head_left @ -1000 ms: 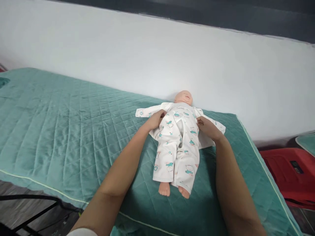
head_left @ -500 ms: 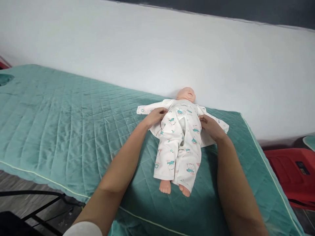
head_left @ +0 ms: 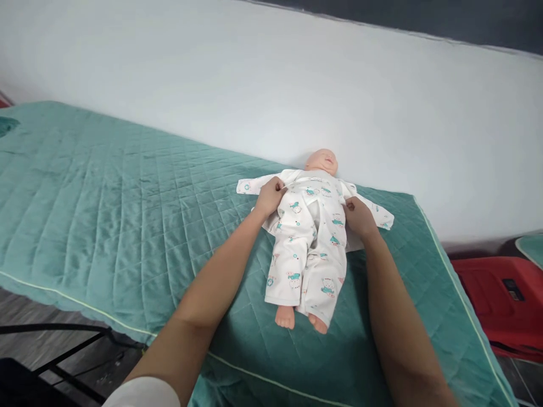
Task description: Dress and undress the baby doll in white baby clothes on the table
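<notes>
A baby doll (head_left: pixel 322 163) lies on its back on a teal quilted mattress (head_left: pixel 127 198), head toward the white wall. It wears white printed trousers (head_left: pixel 307 254), and a white printed top (head_left: pixel 250 185) lies spread open under it. My left hand (head_left: pixel 270 197) pinches the trousers' waist at the doll's left side. At the opposite side, my right hand (head_left: pixel 357 216) grips the same waistband. Both bare feet stick out of the trouser legs.
A white wall (head_left: pixel 271 90) runs right behind the doll's head. The mattress ends at its piped right edge (head_left: pixel 449 282), beyond which a red case (head_left: pixel 496 294) stands on the floor. Black frame bars (head_left: pixel 63 350) show under the near left edge.
Both hands have slid a little up the doll's body toward the chest, drawing the trousers' waist higher. The view has shifted slightly.
</notes>
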A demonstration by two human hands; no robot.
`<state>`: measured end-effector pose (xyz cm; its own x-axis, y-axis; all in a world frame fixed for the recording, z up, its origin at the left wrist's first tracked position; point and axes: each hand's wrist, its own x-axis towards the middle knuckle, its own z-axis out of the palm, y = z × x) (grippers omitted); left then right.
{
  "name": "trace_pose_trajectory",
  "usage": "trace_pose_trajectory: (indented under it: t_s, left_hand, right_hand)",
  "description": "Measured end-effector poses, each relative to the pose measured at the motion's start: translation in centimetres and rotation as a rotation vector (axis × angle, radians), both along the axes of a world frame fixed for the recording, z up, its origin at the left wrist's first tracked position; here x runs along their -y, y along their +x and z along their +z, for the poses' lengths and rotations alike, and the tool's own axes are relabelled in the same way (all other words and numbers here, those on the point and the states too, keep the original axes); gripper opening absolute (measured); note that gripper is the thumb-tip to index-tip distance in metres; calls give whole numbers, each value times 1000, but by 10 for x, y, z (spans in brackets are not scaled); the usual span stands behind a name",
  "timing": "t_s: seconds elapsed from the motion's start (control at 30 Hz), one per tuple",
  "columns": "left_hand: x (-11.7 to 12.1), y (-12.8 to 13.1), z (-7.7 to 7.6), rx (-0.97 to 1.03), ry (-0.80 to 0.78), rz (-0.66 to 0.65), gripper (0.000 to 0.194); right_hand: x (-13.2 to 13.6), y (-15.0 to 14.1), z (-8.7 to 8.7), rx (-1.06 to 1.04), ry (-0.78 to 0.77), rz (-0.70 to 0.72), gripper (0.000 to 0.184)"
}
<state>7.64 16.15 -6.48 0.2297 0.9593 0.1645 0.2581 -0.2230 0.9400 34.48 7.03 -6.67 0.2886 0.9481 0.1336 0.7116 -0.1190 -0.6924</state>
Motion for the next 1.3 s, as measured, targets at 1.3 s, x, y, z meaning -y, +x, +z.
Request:
trace_pose_trajectory:
  t_s: [1.3]
  left_hand:
    - [4,9,-7,410,-586,-425,16]
  right_hand:
    - [15,-8,11,-591,-137,297,34]
